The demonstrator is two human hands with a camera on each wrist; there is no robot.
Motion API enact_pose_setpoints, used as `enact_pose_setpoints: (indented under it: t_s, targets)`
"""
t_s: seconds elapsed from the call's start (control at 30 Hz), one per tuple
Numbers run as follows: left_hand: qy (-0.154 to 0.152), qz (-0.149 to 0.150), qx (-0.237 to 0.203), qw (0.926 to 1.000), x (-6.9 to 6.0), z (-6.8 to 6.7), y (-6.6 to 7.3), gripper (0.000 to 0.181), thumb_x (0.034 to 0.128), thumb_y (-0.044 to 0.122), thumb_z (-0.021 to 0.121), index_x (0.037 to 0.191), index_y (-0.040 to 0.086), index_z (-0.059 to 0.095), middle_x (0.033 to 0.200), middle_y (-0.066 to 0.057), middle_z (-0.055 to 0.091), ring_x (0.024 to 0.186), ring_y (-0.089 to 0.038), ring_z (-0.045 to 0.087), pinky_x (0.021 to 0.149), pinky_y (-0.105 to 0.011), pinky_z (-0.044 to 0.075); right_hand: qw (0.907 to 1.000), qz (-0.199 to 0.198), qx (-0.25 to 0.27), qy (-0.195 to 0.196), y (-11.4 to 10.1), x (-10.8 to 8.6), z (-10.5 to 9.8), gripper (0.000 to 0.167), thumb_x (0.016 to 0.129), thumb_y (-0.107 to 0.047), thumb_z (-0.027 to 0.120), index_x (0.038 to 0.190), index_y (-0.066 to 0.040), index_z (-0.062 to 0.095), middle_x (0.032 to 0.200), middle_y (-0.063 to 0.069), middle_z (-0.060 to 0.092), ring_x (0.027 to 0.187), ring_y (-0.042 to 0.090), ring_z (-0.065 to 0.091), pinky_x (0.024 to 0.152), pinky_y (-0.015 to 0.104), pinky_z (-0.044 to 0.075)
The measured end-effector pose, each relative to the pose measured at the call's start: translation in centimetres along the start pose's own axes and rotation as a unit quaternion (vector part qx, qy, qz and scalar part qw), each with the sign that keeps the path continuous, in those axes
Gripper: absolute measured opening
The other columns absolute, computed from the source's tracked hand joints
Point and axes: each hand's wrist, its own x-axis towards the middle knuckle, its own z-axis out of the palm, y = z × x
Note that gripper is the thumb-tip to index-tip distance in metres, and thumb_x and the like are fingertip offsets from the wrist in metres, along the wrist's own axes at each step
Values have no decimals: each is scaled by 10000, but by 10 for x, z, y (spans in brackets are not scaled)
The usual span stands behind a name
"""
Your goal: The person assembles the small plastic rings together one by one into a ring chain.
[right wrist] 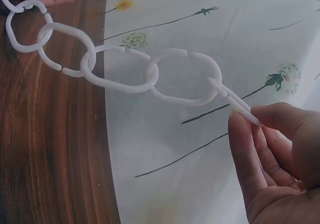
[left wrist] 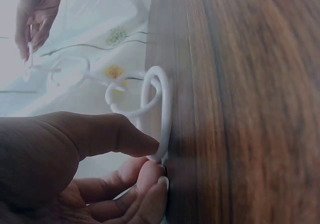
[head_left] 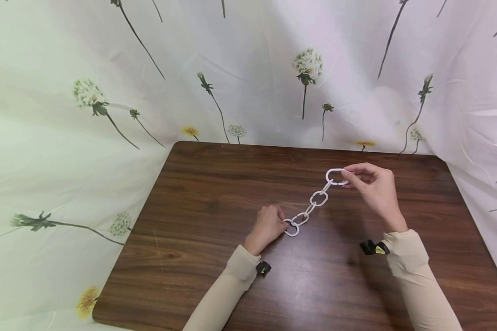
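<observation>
A chain of several white plastic links (right wrist: 125, 89) stretches between my two hands, rising from left to right in the head view. With thumb and fingers my left hand (head_left: 266, 229) pinches the lowest end link (left wrist: 167, 104), down at the tabletop. My right hand (head_left: 374, 186) is held higher and farther away, pinching the opposite end link (right wrist: 244, 112) between thumb and fingers. The links between hang in a slanting line off the table. Small gaps show in some of the links in the right wrist view.
A dark brown wood-grain table (head_left: 182, 276) lies below both hands. Pale cloth (head_left: 248, 69) printed with dandelions hangs behind the table and along its sides. Small black devices are strapped at the left wrist (head_left: 263, 268) and the right wrist (head_left: 368, 247).
</observation>
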Motion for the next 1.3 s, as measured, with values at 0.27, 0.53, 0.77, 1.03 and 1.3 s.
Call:
enact_pose_setpoints:
  t_s: [0.27, 0.53, 0.77, 1.03, 1.3]
  targets:
    - [176, 57, -361, 9992, 0, -2, -8, 102, 785, 18, 767, 848, 49, 692, 744, -52, 730, 652, -100, 626, 602, -206, 499, 10000, 7, -41, 84, 5, -1, -7, 254, 934, -54, 768, 1086, 141, 711, 856, -97, 791, 661, 72, 753, 659, 267, 638]
    - [391, 95, -454, 9982, 3, -6, -17, 86, 823, 15, 729, 895, 54, 702, 748, -54, 715, 667, -115, 622, 636, -242, 504, 9998, 71, -132, 165, 14, -3, -16, 257, 935, -46, 765, 1102, 140, 707, 863, -11, 801, 663, 74, 754, 652, 221, 628]
    - [405, 180, -1063, 9933, 10, -17, -31, 99, 875, 25, 715, 974, 25, 714, 807, -101, 750, 663, -121, 676, 641, -191, 530, 9994, 240, 171, 171, 26, -3, -26, 224, 934, -25, 758, 1088, 130, 707, 852, -64, 796, 664, 69, 759, 646, 217, 628]
    - [140, -58, -2242, 9744, 19, -25, -46, 137, 939, -1, 701, 1070, -42, 694, 907, -197, 761, 707, -223, 741, 618, -223, 602, 9977, 541, 362, 175, 45, -2, -35, 215, 937, -36, 757, 1073, 123, 706, 859, -85, 794, 647, 47, 747, 654, 219, 629]
    - [212, -663, -3541, 9326, 25, -33, -53, 188, 941, -19, 695, 1113, -93, 673, 987, -300, 745, 788, -267, 762, 762, -387, 667, 9964, 767, 331, 154, 63, -5, -38, 175, 948, -68, 757, 1049, 72, 733, 831, -111, 779, 649, 48, 741, 662, 225, 631]
